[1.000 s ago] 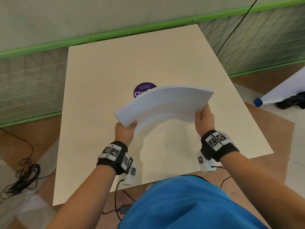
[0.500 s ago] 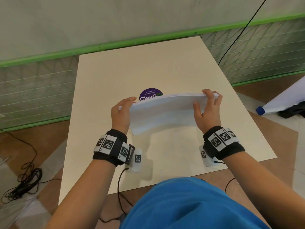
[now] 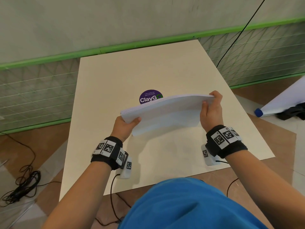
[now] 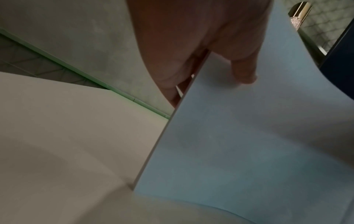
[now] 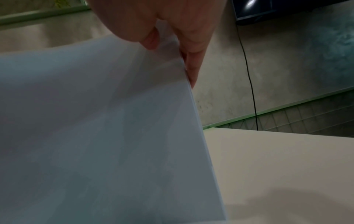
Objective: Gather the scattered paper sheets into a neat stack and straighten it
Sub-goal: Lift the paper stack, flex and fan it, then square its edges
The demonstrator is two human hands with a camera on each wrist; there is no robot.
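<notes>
A stack of white paper sheets stands nearly on edge over the middle of the cream table, bowed, its lower edge close to or on the tabletop. My left hand grips the stack's left end, thumb on the near face. My right hand grips the right end, fingers curled over the top edge. In the left wrist view the paper stack fills the right side, with my thumb on it. In the right wrist view the paper stack fills the left side, pinched by my fingers.
A purple round sticker lies on the table just behind the stack. A green rail and mesh fence run behind the table. Black cables lie on the floor at left; a white roll with a blue cap lies at right.
The stack went from held flat and raised to tipped up on edge, lower over the table. My left hand now holds it lower on the left end; the right fingers stay over the top edge.
</notes>
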